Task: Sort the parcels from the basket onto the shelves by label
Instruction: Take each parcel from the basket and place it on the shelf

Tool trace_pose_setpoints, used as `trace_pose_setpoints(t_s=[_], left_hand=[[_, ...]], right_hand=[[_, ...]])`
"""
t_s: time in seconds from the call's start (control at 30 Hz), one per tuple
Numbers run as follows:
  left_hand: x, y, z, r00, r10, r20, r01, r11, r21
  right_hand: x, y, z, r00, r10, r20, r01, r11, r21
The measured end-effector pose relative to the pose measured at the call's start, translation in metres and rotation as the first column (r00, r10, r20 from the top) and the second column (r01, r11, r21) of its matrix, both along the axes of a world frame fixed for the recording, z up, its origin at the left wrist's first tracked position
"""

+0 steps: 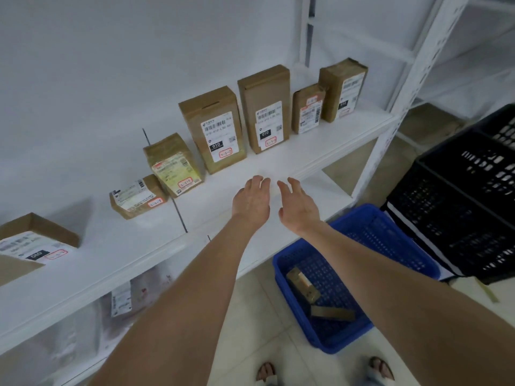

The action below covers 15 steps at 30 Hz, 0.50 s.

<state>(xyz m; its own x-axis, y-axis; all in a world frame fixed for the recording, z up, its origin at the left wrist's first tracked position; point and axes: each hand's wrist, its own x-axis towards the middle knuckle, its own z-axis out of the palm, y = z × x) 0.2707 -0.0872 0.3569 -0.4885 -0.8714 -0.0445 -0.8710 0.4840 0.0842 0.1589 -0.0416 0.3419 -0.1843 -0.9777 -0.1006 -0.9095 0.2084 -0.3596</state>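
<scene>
The white shelf (320, 160) fills most of the view, its board running from lower left to upper right at about waist height. To the right, on the floor, stacked black crates (459, 207) stand close against the shelf's upright and narrow the room on that side. Just beside them sits the blue basket (395, 229), tucked partly under the shelf's front edge, probably so that it lies within reach.

Along the back of the board a row of brown parcels (214, 129) stands upright with the printed labels and small red-edged stickers turned outward, presumably so each code can be read at a glance. A flatter open box (36, 235) lies at the far left. A lower board holds pale bagged parcels, too blurred to read.

The left hand (252, 200) and right hand (299, 207) hover side by side over the bare front strip of the board, fingers loosely spread, holding nothing. Nothing blocks that strip.

Two small parcels (302, 282) lie in the basket, not yet sorted.
</scene>
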Motion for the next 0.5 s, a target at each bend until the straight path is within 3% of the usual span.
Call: trace_pose_setpoints(t_s=[0.2, 0.5], left_hand=[[-0.099, 0.019, -0.042, 0.999, 0.032, 0.04, -0.035, 0.995, 0.089], [-0.24, 0.057, -0.149, 0.985, 0.152, 0.076, -0.17, 0.92, 0.354]], right_hand=[[-0.116, 0.018, -0.041, 1.0, -0.008, -0.001, 0.008, 0.999, 0.034], [-0.264, 0.043, -0.147, 0.997, 0.072, 0.002, -0.069, 0.955, 0.288]])
